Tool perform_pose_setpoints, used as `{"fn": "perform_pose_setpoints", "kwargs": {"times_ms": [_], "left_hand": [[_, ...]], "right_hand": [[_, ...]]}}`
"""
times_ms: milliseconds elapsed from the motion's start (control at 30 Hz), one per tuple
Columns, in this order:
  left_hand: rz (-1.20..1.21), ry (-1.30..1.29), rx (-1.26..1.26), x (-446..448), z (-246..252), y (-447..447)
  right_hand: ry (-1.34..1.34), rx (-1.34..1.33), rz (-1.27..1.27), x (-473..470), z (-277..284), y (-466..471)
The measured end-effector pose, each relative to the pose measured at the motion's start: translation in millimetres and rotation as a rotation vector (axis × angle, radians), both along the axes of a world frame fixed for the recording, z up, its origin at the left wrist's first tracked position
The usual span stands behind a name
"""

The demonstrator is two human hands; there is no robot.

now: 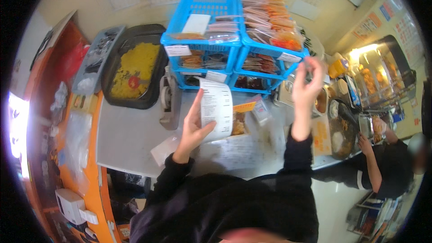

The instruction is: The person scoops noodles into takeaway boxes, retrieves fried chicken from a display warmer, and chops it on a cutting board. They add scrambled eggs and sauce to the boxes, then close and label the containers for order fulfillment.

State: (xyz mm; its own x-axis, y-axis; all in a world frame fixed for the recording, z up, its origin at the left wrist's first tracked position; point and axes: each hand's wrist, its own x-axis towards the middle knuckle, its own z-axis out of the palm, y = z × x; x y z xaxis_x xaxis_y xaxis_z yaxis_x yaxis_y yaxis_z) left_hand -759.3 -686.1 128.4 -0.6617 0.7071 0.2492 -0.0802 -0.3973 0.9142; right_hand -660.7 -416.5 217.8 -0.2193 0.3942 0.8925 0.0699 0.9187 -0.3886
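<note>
My left hand [195, 125] holds a curling printed paper slip [217, 111] over the metal worktop [131, 135]. Partly behind the slip lies an open box of food [239, 124] with an orange card [244, 107] at its top. A small clear packet [260, 109] is just right of the box. My right hand [308, 81] is raised at the front right corner of the blue plastic baskets [236, 40], blurred, its fingers curled and seemingly holding nothing; whether it touches the basket, I cannot tell. Packed sachets [270, 20] fill the upper right basket.
To the left stand a tape dispenser [168, 99], a black tray of yellow food [135, 71] and a grey bin of wrapped cutlery [98, 57]. On the right are a dark pan [341, 131], a lit food display case [381, 67] and a co-worker [388, 165] handling a container.
</note>
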Motion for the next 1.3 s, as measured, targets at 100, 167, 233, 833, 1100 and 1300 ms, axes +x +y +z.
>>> {"fn": "perform_pose_setpoints", "kwargs": {"times_ms": [100,167,233,833,1100,1300], "left_hand": [[0.008,0.010,-0.011,-2.4,0.3,-1.3],[0.007,0.023,-0.007,-4.5,-0.5,-1.2],[-0.006,0.022,0.019,-6.5,-1.4,-1.0],[0.033,0.039,-0.008,-8.3,2.7,3.1],[0.011,0.014,-0.056,-10.1,1.6,9.7],[0.043,-0.005,-0.085,-10.0,3.9,12.1]], "right_hand": [[-0.178,0.234,-0.032,-20.8,33.6,32.0],[-0.285,0.295,-0.030,-32.7,44.1,43.5],[-0.348,0.279,0.020,-41.3,50.2,53.2],[-0.438,-0.038,0.303,-26.3,43.7,85.5],[-0.437,0.022,0.286,-27.6,40.2,84.7],[-0.423,0.034,0.295,-31.0,36.5,87.3]]}}
